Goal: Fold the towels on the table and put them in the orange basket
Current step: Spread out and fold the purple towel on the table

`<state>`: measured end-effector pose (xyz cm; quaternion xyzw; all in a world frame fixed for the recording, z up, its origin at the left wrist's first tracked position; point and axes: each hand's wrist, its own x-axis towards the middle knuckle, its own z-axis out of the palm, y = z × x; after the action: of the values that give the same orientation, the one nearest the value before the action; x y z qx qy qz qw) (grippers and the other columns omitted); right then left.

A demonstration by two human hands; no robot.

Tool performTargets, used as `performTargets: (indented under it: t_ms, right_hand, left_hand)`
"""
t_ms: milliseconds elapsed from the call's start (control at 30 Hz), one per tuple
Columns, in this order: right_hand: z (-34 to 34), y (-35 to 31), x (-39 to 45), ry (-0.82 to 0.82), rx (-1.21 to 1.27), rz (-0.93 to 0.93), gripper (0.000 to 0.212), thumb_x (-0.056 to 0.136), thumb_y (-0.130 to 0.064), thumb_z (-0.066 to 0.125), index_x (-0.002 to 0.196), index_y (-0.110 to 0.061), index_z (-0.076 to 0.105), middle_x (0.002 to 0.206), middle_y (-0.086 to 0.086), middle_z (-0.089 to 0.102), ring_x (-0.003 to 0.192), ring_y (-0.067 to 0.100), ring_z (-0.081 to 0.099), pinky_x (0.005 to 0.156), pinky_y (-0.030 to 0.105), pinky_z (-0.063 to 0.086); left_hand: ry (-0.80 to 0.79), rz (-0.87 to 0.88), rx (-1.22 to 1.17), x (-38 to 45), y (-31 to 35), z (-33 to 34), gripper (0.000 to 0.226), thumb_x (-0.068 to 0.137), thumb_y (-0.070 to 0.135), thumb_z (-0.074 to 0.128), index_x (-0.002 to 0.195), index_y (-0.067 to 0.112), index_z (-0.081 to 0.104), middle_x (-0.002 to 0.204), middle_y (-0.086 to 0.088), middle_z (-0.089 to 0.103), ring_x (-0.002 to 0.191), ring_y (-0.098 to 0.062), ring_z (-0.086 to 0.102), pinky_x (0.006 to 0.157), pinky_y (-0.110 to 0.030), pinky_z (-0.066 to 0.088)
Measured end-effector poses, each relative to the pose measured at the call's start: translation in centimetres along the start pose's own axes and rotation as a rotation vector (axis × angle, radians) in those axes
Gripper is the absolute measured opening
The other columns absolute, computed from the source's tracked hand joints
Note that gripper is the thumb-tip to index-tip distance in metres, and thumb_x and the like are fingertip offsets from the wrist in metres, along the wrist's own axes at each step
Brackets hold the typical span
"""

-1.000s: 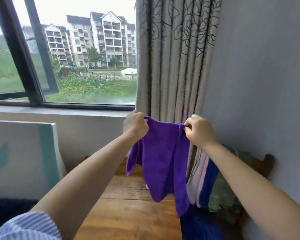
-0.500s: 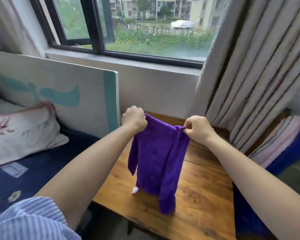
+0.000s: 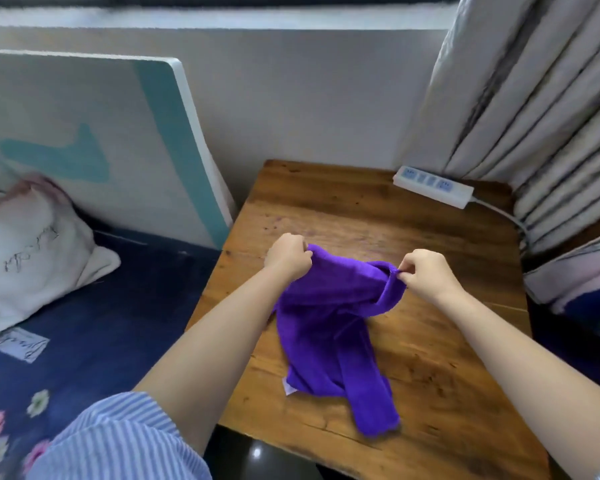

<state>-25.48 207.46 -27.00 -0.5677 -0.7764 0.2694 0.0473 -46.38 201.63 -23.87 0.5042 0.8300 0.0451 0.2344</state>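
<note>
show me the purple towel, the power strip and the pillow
purple towel (image 3: 321,327), head view, middle of the crumpled cloth lying on the table
power strip (image 3: 433,186), head view, top face by the sockets
pillow (image 3: 25,258), head view, centre of the white cover

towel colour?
Solid purple towel, small white tag at one corner; head view.

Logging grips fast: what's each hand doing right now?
Left hand: closed, gripping the purple towel at its top edge.
Right hand: closed, pinching the towel's other top corner.
</note>
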Motion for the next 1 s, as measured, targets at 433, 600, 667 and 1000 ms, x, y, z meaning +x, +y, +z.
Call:
performTargets:
  t_ms: [433, 600, 667, 1000]
  right_hand:
    - [7.2, 6.6, -0.4, -0.075, 0.089, 0.405, 0.021, 0.082, -0.001, 0.051, 0.086, 0.004, 0.072, 0.102, 0.021, 0.069, 0.102, 0.034, 0.060, 0.084, 0.028, 0.042]
    - [8.4, 6.9, -1.1, -0.006, 0.263, 0.533, 0.018, 0.082, -0.004, 0.058, 0.096, -0.002, 0.071, 0.106, 0.014, 0.070, 0.103, 0.028, 0.061, 0.088, 0.027, 0.043]
    - [8.9, 6.9, -1.5, 0.020, 0.307, 0.565, 0.020, 0.082, -0.004, 0.060, 0.099, -0.003, 0.069, 0.105, 0.014, 0.069, 0.098, 0.026, 0.061, 0.083, 0.025, 0.043]
    - [10.5, 8.0, -2.5, 0.044, 0.527, 0.759, 0.018, 0.081, -0.007, 0.064, 0.096, 0.002, 0.069, 0.105, 0.016, 0.069, 0.099, 0.027, 0.061, 0.078, 0.025, 0.040]
  left_hand:
    - [-0.118, -0.146, -0.057, 5.3, -3.2, 9.0, 0.028, 0.094, 0.012, 0.038, 0.099, 0.000, 0.063, 0.114, -0.020, 0.062, 0.110, -0.034, 0.054, 0.086, -0.038, 0.043]
    - [-0.125, -0.175, -0.145, 7.3, -1.1, 9.6, 0.027, 0.090, 0.006, 0.041, 0.069, 0.003, 0.058, 0.102, -0.025, 0.064, 0.097, -0.037, 0.057, 0.078, -0.037, 0.044]
    - [-0.169, -0.153, -0.192, 7.8, 0.1, 10.0, 0.026, 0.091, 0.011, 0.044, 0.078, 0.004, 0.066, 0.103, -0.021, 0.066, 0.100, -0.035, 0.058, 0.080, -0.036, 0.045]
    - [-0.184, -0.074, -0.164, 7.9, 1.4, 11.2, 0.038, 0.087, 0.011, 0.049, 0.050, 0.014, 0.039, 0.078, -0.020, 0.058, 0.093, -0.034, 0.058, 0.071, -0.035, 0.043]
